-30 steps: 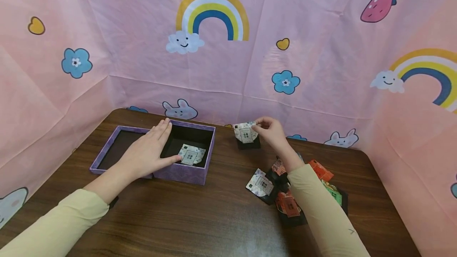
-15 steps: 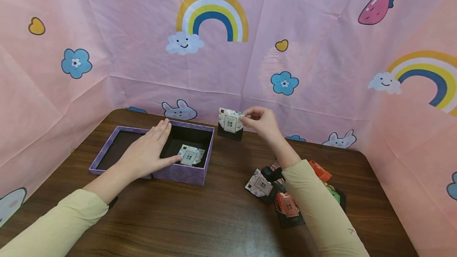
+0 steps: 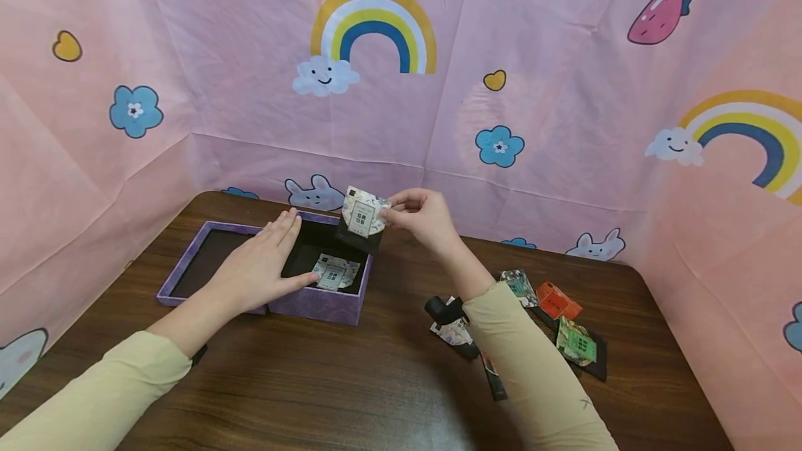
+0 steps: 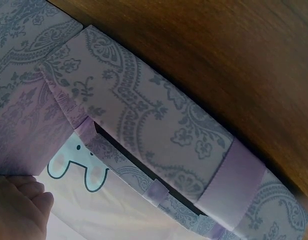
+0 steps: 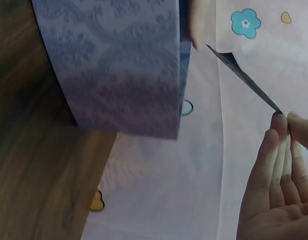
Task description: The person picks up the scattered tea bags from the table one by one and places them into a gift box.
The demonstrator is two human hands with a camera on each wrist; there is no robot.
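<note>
My right hand (image 3: 426,221) pinches a white and black tea-bag-like sachet (image 3: 362,218) by its right edge, over the back right of an open purple box (image 3: 319,306). In the right wrist view the sachet (image 5: 244,77) is seen nearly edge-on between thumb and fingertips, next to the patterned box wall (image 5: 114,65). With fingers straight, my left hand (image 3: 257,263) rests across the left side of the box, its thumb along the front rim. Inside the black interior lies a similar white sachet (image 3: 336,272). The left wrist view catches only part of my left hand (image 4: 21,205).
Left of the box lies its purple-rimmed lid (image 3: 182,266), black inside. To the right on the wooden table (image 3: 301,381) are more sachets, among them an orange one (image 3: 557,300) and a green one (image 3: 578,343); my right forearm covers some. Printed cloth (image 3: 401,117) hangs behind.
My right hand has lifted the white sachet from the table behind the pile and carried it left to the box. The left hand has stayed in place.
</note>
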